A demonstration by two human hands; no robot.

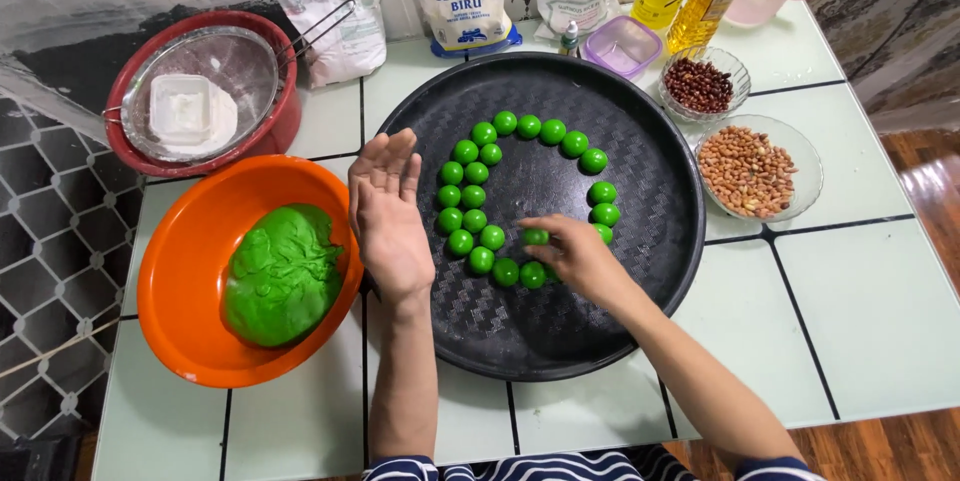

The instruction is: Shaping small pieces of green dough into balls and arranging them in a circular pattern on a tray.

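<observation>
Striped sleeves edge the bottom of the view. Above them, the right hand pinches a small green ball over the round black tray, beside the ring of green balls (more sit along the far arc). Its partner, the left hand, hovers flat and spread, holding nothing, between the tray and the orange bowl containing green dough.

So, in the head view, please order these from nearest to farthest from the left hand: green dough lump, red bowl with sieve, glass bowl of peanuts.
From the left hand:
1. Green dough lump, just left, in the orange bowl.
2. Red bowl with sieve, upper left.
3. Glass bowl of peanuts, far right.
</observation>
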